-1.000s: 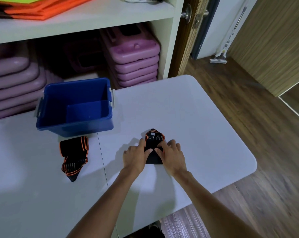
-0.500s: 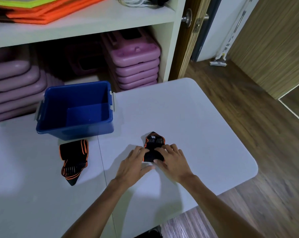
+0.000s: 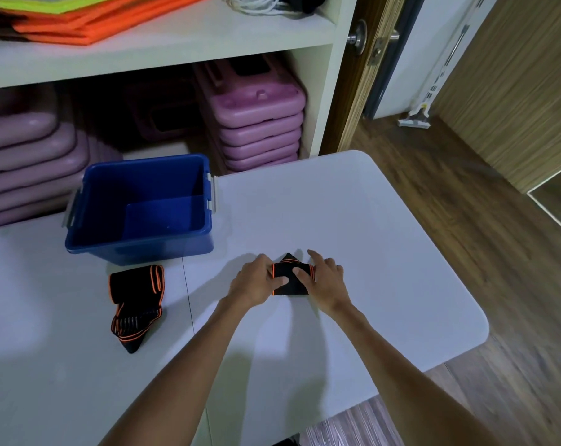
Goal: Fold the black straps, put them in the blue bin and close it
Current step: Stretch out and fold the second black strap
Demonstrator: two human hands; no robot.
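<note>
A black strap with orange edging [image 3: 290,280] lies folded small on the white table [image 3: 385,252]. My left hand [image 3: 256,281] presses its left edge with thumb and fingers. My right hand [image 3: 324,280] holds its right side, thumb on top. A second black strap [image 3: 136,304] lies loosely bunched to the left, untouched, just in front of the blue bin [image 3: 137,249]. The bin stands open at the table's back left with nothing visible inside. No lid is in view.
Behind the table is a white shelf unit [image 3: 318,101] with stacked purple step platforms [image 3: 256,123] and orange mats [image 3: 95,17] above. A wooden door [image 3: 366,69] and wood floor lie to the right. The table's rounded right edge is near my right arm.
The strap has been folded over into a shorter, more compact packet. Both hands moved up onto its two sides. The other strap and the bin stayed still.
</note>
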